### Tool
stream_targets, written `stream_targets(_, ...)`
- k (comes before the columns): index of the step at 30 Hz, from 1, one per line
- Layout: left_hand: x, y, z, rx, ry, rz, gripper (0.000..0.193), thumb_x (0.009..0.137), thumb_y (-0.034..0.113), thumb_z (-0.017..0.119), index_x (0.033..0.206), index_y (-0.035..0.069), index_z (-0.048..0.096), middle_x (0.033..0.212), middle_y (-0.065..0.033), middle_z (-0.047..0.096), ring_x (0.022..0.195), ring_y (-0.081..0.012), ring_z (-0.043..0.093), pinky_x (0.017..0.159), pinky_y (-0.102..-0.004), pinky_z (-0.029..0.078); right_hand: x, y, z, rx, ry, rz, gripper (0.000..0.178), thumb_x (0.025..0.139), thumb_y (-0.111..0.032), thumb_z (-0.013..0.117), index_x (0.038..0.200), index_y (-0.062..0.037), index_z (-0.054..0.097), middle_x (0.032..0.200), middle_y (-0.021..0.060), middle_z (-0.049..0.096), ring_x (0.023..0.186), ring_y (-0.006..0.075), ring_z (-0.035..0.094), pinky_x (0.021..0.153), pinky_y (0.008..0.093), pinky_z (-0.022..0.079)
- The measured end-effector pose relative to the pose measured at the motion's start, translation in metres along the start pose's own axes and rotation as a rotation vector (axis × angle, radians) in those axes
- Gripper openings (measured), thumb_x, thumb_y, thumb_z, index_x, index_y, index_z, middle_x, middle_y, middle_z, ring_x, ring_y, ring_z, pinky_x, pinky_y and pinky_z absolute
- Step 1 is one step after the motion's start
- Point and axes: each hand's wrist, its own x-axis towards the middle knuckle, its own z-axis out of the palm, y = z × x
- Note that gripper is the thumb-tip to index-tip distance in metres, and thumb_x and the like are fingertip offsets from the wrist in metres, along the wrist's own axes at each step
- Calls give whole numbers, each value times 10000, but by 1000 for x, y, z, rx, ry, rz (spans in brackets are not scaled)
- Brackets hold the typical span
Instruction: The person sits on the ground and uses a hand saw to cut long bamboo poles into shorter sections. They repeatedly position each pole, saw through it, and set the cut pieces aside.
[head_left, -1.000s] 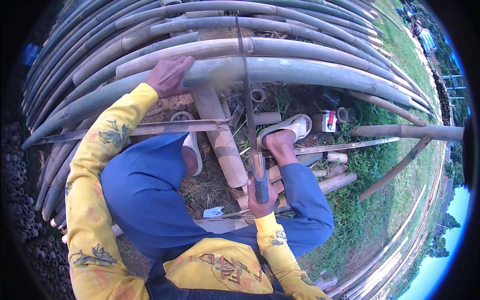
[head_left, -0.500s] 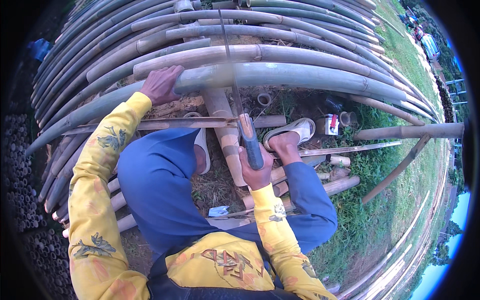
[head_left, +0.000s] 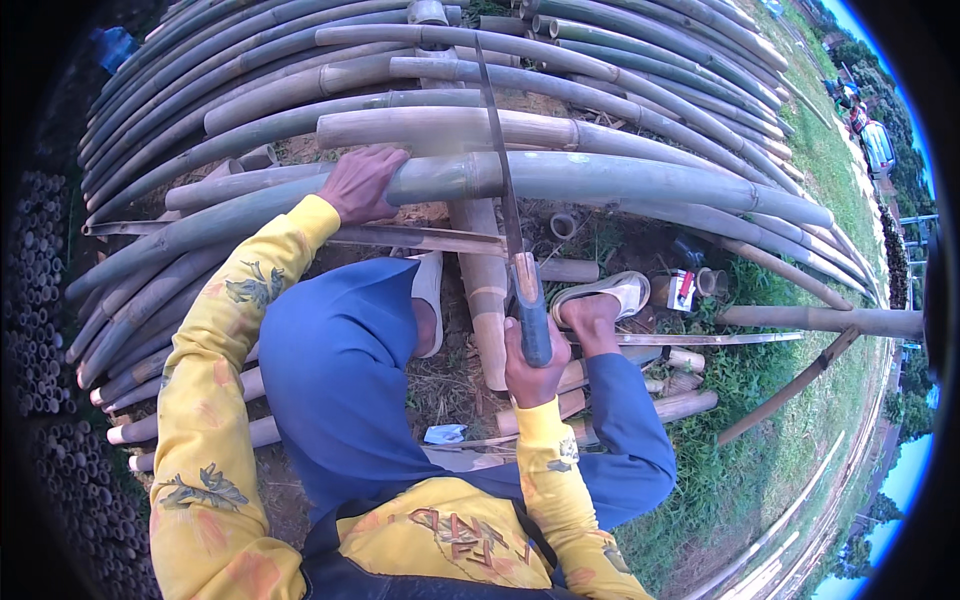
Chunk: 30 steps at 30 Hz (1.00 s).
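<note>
A thick grey-green bamboo pole (head_left: 620, 180) lies crosswise in front of me, over other poles. My left hand (head_left: 363, 185) is closed over the pole, left of a handsaw (head_left: 530, 295). My right hand (head_left: 535, 360) wraps round the saw's dark handle, low between my legs. The long narrow blade points away from me and crosses the pole just right of my left hand. How deep its teeth sit in the bamboo I cannot tell. A thicker bamboo log (head_left: 484, 300) runs from under the poles toward me.
Many bamboo poles (head_left: 290, 85) lie side by side beyond. Cut bamboo pieces (head_left: 685, 405) are by my right leg. A small white-and-red box (head_left: 682, 289) stands beyond my right foot. A raised bamboo rail (head_left: 820, 320) is at right, stacked tubes (head_left: 45, 290) far left.
The whole view has shifted, so the scene sits lower and farther right. Both hands keep their grips, and the blade still crosses the same pole.
</note>
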Motion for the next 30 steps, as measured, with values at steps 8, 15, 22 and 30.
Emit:
stream_targets(8,35,30,12,-65,-62,-18,764,613,238,872,1290,47,572,1156,-162,646,1112,-362,632,944,-464,532,12,13,-36,82,38,110,122,901,-53,769,955,5,676,723,35,648,627,95,570,601,281,468)
stream_targets(15,38,43,20,79,32,33,723,617,266,887,1214,29,555,1091,-157,616,1072,-349,628,943,-447,522,7,13,-34,26,5,44,134,914,-86,771,953,0,677,679,38,635,607,90,573,596,278,467)
stream_targets(22,58,63,31,155,-3,-17,897,613,297,911,1361,10,507,1123,-172,637,1073,-360,646,945,-456,517,11,-3,-18,114,52,69,135,913,-75,765,926,8,660,680,61,632,589,115,582,593,304,478)
stream_targets(30,76,60,5,3,-58,34,688,691,346,871,1222,42,556,1067,-197,687,1018,-409,674,867,-504,533,-63,-20,-85,-28,-14,66,150,878,-61,778,986,-2,693,747,134,667,627,260,664,618,356,513)
